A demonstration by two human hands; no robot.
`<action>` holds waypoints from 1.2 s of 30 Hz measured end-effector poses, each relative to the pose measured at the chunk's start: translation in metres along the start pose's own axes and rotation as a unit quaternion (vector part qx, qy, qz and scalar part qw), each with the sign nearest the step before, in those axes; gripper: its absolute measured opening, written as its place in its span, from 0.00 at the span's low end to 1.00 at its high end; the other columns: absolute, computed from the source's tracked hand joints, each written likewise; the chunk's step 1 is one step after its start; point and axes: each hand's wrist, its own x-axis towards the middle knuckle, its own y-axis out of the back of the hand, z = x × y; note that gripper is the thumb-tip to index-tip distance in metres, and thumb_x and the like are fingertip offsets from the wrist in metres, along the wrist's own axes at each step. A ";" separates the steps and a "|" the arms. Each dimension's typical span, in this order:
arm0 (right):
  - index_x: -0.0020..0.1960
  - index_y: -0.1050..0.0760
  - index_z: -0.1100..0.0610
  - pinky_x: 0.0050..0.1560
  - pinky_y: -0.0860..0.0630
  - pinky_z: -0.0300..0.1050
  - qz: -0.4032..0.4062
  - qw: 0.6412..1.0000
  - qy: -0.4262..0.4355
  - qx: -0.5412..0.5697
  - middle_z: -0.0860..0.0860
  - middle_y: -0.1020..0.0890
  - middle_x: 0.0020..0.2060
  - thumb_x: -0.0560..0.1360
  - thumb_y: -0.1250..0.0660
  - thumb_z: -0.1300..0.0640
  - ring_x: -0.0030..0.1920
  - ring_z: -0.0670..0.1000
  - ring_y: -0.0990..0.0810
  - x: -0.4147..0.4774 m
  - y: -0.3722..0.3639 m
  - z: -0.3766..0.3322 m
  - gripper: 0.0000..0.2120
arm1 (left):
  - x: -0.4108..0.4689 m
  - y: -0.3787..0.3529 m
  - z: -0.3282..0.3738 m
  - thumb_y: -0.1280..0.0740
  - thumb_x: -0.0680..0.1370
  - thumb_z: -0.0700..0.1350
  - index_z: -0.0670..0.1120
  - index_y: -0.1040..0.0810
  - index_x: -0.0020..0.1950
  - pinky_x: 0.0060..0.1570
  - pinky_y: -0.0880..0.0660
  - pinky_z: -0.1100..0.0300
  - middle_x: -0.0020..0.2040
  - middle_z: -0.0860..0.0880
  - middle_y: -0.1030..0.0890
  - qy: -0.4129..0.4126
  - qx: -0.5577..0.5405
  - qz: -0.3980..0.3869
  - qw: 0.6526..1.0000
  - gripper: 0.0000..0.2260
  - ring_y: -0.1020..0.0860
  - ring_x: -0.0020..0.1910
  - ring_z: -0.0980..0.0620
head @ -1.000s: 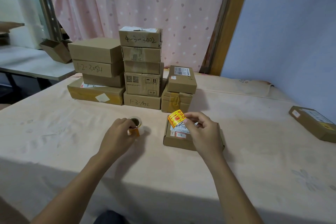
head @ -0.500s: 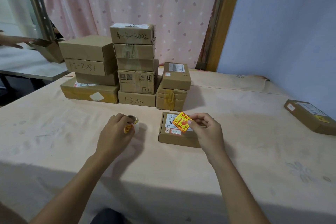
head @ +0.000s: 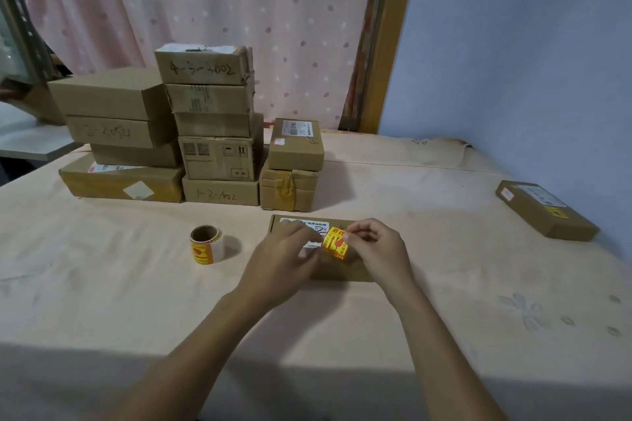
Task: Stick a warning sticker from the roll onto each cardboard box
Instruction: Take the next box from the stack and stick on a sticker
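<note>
Pinching: the right hand (head: 379,249) is gripping the right edge of the yellow-and-red sticker (head: 336,243) between thumb and fingertips.
Left hand (head: 284,260): is curling its fingers in against the sticker's left edge; blur is hiding whether it is actually gripping it.
Sticker: is sitting just over the top of the box (head: 338,272), a little below the frame's centre; whether it is touching the cardboard cannot be told.
Box: is lying flat on the surface (head: 444,301) under both hands, showing a white label (head: 304,224) along its far edge.
Roll (head: 205,244): is standing on end at centre left, near the box and apart from both hands.
Stacks (head: 212,120): are standing in piles at upper left and centre, behind the roll, some bearing handwritten numbers.
Far box (head: 543,208): is lying alone at the frame's right edge, carrying a yellow mark on its near end.
Curtain (head: 222,3): is hanging pink and spotted behind the stacks.
</note>
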 end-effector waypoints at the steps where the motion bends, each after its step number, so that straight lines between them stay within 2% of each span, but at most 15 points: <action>1: 0.43 0.17 0.52 0.47 0.21 0.43 0.000 1.000 -0.004 -0.017 0.47 0.14 0.39 0.73 0.24 0.60 0.43 0.44 0.17 0.003 0.004 0.001 0.05 | 0.003 -0.006 0.005 0.37 0.78 0.51 0.47 0.18 0.55 0.46 0.29 0.61 0.54 0.50 0.19 -0.011 0.003 -0.011 1.000 0.13 0.25 0.54 0.51; 3: 0.44 0.17 0.50 0.46 0.22 0.40 -0.010 0.998 -0.008 -0.058 0.48 0.15 0.42 0.73 0.24 0.58 0.46 0.46 0.17 0.008 0.012 0.006 0.04 | 0.007 -0.017 0.012 0.38 0.78 0.53 0.47 0.18 0.56 0.46 0.27 0.57 0.53 0.51 0.19 -0.030 0.014 -0.035 0.999 0.14 0.25 0.53 0.49; 5: 0.46 0.17 0.49 0.47 0.22 0.39 -0.020 0.995 -0.008 -0.099 0.48 0.15 0.44 0.72 0.24 0.57 0.48 0.46 0.17 0.010 0.018 0.012 0.05 | 0.008 -0.027 0.015 0.34 0.78 0.50 0.47 0.19 0.56 0.44 0.27 0.56 0.52 0.51 0.20 -0.047 0.032 -0.047 0.997 0.10 0.25 0.52 0.48; 8: 0.45 0.19 0.44 0.52 0.21 0.46 -0.013 0.986 0.013 -0.166 0.47 0.17 0.45 0.71 0.24 0.54 0.49 0.45 0.19 0.014 0.020 0.022 0.06 | 0.007 -0.037 0.017 0.32 0.77 0.46 0.46 0.19 0.55 0.43 0.25 0.52 0.51 0.50 0.19 -0.059 0.047 -0.059 0.995 0.09 0.25 0.49 0.48; 10: 0.46 0.20 0.42 0.53 0.21 0.47 -0.005 0.976 0.035 -0.213 0.45 0.20 0.44 0.72 0.25 0.53 0.51 0.45 0.21 0.013 0.019 0.023 0.07 | 0.007 -0.040 0.016 0.34 0.77 0.46 0.47 0.19 0.54 0.41 0.25 0.49 0.49 0.50 0.19 -0.063 0.058 -0.063 0.994 0.09 0.25 0.47 0.48; 12: 0.50 0.19 0.45 0.52 0.23 0.47 -0.002 0.965 0.064 -0.253 0.40 0.23 0.43 0.74 0.27 0.53 0.53 0.47 0.23 0.011 0.019 0.024 0.07 | 0.006 -0.042 0.016 0.37 0.78 0.48 0.47 0.18 0.53 0.40 0.25 0.49 0.48 0.50 0.19 -0.066 0.069 -0.067 0.993 0.10 0.25 0.46 0.48; 15: 0.53 0.19 0.49 0.51 0.27 0.46 0.001 0.946 0.113 -0.305 0.43 0.19 0.48 0.75 0.28 0.52 0.55 0.50 0.25 0.012 0.018 0.029 0.07 | 0.006 -0.046 0.015 0.38 0.78 0.49 0.46 0.18 0.52 0.41 0.24 0.48 0.49 0.50 0.19 -0.064 0.074 -0.067 0.993 0.12 0.24 0.46 0.47; 22: 0.50 0.19 0.50 0.48 0.31 0.43 0.016 0.959 0.103 -0.262 0.44 0.21 0.50 0.76 0.28 0.53 0.55 0.49 0.25 0.010 0.025 0.037 0.04 | 0.004 -0.039 0.011 0.37 0.78 0.48 0.46 0.17 0.50 0.43 0.25 0.50 0.50 0.50 0.20 -0.060 0.061 -0.050 0.995 0.11 0.24 0.48 0.48; 25: 0.50 0.22 0.48 0.44 0.30 0.42 0.031 0.970 0.065 -0.230 0.41 0.22 0.51 0.78 0.30 0.52 0.54 0.47 0.23 0.008 0.035 0.039 0.02 | 0.001 -0.025 -0.007 0.36 0.78 0.49 0.45 0.17 0.51 0.45 0.24 0.51 0.52 0.48 0.19 0.009 0.075 0.002 0.997 0.11 0.24 0.51 0.46; 27: 0.53 0.22 0.50 0.42 0.28 0.40 0.033 0.977 0.026 -0.207 0.43 0.21 0.52 0.79 0.31 0.51 0.52 0.47 0.21 0.007 0.041 0.042 0.05 | -0.002 -0.015 -0.020 0.32 0.79 0.45 0.43 0.17 0.53 0.46 0.25 0.50 0.53 0.46 0.19 0.085 0.090 0.031 0.992 0.08 0.25 0.53 0.46; 30: 0.57 0.22 0.53 0.51 0.22 0.46 0.008 0.984 -0.022 -0.174 0.46 0.18 0.52 0.80 0.32 0.49 0.53 0.48 0.19 0.006 0.044 0.044 0.10 | -0.007 -0.006 -0.028 0.31 0.80 0.46 0.43 0.19 0.59 0.48 0.26 0.51 0.57 0.45 0.21 0.194 0.103 0.047 0.975 0.11 0.27 0.54 0.47; 32: 0.57 0.20 0.53 0.51 0.23 0.44 -0.007 0.988 -0.044 -0.151 0.46 0.17 0.51 0.80 0.32 0.48 0.54 0.48 0.19 0.005 0.041 0.044 0.11 | -0.010 -0.005 -0.026 0.33 0.81 0.50 0.42 0.23 0.64 0.51 0.26 0.52 0.60 0.44 0.22 0.261 0.087 0.031 0.961 0.16 0.27 0.56 0.47; 34: 0.56 0.20 0.53 0.46 0.25 0.40 -0.015 0.989 -0.050 -0.139 0.45 0.17 0.50 0.80 0.32 0.48 0.53 0.48 0.19 0.003 0.038 0.043 0.10 | -0.012 -0.008 -0.024 0.35 0.82 0.50 0.43 0.25 0.63 0.46 0.27 0.56 0.60 0.44 0.21 0.303 0.043 0.010 0.952 0.14 0.27 0.53 0.49; 36: 0.55 0.20 0.52 0.44 0.27 0.38 -0.012 0.990 -0.047 -0.136 0.45 0.17 0.49 0.80 0.31 0.49 0.53 0.47 0.19 0.000 0.037 0.039 0.09 | -0.013 -0.012 -0.023 0.36 0.83 0.49 0.45 0.26 0.60 0.42 0.26 0.55 0.57 0.45 0.20 0.315 0.001 0.008 0.949 0.10 0.26 0.49 0.51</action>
